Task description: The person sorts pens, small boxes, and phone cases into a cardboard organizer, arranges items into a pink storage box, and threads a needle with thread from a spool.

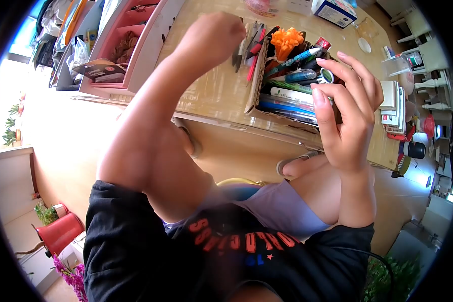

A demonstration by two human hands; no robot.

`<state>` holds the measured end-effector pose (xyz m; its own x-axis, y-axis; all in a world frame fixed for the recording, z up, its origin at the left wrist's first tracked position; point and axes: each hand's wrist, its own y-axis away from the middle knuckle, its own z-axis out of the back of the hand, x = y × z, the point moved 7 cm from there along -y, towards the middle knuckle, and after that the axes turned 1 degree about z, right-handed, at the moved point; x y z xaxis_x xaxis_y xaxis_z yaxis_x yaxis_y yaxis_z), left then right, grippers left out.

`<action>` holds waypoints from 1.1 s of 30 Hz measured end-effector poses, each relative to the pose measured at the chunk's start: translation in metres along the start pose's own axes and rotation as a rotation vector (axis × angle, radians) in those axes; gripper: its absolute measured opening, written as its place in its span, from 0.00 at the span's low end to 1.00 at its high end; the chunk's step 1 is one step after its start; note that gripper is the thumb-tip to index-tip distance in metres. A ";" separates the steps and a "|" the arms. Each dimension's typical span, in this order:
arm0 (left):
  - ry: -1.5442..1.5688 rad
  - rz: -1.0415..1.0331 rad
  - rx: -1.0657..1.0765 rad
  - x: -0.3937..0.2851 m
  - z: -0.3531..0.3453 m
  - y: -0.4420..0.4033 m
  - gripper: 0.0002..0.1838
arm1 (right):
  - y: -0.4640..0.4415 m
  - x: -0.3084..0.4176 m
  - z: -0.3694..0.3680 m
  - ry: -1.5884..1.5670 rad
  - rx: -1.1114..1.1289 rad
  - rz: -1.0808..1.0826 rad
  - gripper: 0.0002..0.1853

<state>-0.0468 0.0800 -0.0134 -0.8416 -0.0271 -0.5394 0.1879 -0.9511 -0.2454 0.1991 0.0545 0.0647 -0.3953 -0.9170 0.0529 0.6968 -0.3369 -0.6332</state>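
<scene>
A cardboard box (255, 90) full of pens sits near the table's front edge. An orange flower-like bundle (287, 41) stands up at its back left, and scissors (326, 75) show a round handle at its right. Over the box's right side is my right hand (350, 108), empty, fingers apart and curved. Left of the box several pens (251, 50) lie side by side on the table. My left hand (219, 38) is at the left end of this row, its fingers bent inward and mostly hidden; whether they hold anything does not show.
A pink organizer (136, 48) stands at the table's left side. Behind the box are a blue and white carton (334, 13) and a pink container (261, 6). Stacked books (391, 108) and a dark cup (412, 149) are at the right.
</scene>
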 end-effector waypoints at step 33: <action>0.108 0.095 0.203 -0.061 0.035 0.035 0.19 | -0.003 0.007 0.009 -0.115 0.001 -0.002 0.15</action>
<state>-0.0063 0.0378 0.0390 -0.7641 -0.0965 -0.6378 0.1487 -0.9885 -0.0286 0.1993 0.0470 0.0738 -0.3255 -0.9347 0.1429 0.6964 -0.3392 -0.6324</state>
